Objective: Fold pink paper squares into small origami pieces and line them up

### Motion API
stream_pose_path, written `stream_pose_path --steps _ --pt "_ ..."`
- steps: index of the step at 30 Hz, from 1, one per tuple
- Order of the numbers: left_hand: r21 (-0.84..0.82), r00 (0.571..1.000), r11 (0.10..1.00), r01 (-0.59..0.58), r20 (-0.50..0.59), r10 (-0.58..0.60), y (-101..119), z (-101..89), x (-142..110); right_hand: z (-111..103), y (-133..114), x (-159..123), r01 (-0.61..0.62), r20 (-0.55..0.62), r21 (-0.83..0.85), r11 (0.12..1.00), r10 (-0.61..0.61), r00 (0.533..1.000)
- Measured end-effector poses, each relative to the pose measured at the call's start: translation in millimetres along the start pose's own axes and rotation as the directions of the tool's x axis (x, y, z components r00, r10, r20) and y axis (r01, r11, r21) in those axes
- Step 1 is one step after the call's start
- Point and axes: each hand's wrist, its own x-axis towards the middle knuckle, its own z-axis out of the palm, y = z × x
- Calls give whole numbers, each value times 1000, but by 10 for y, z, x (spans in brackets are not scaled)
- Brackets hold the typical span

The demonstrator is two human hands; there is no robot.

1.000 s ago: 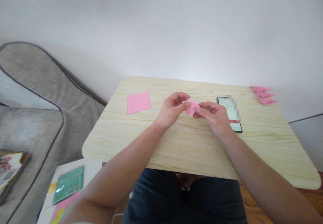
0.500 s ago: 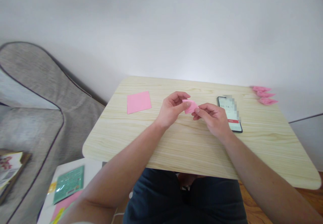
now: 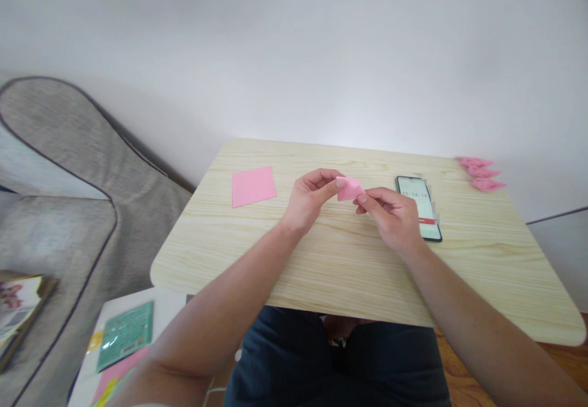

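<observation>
Centre frame: folded pink paper [image 3: 350, 189]. Left hand [image 3: 304, 202] pinches its left edge, right hand [image 3: 392, 217] its lower right corner, both nearly closed. Light pressure, aligned edges should crease cleanest.

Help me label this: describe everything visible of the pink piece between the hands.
The pink piece is small, matte and angular, like folded paper; its finer folds are unclear. Over the table, the left hand pinches its left end and the right hand its right end, partly covering both.
</observation>
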Motion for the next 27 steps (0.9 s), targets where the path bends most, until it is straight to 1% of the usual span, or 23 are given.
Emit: stream_pose_path --steps 4,7,11,14,19,27 --pt "63 1000 998 -20 -21 22 -6 -11 1 -6 27 0 9 13 -30 1000 -9 1000" --pt "76 999 997 -26 -32 28 -8 -18 4 -11 44 -4 9 16 -37 999 -8 1000" --pt "89 999 995 -36 -19 37 -3 -20 4 -8 55 -10 10 13 -43 999 -10 1000" --pt "101 999 994 -42 0 43 16 -3 -7 3 59 -12 20 -13 -31 999 -20 1000" --pt "124 999 992 -31 30 27 55 36 -27 20 46 -20 59 -44 -32 998 -60 997" --pt "135 1000 991 23 9 -25 75 57 -52 31 -5 -22 82 -44 -108 991 -87 995"
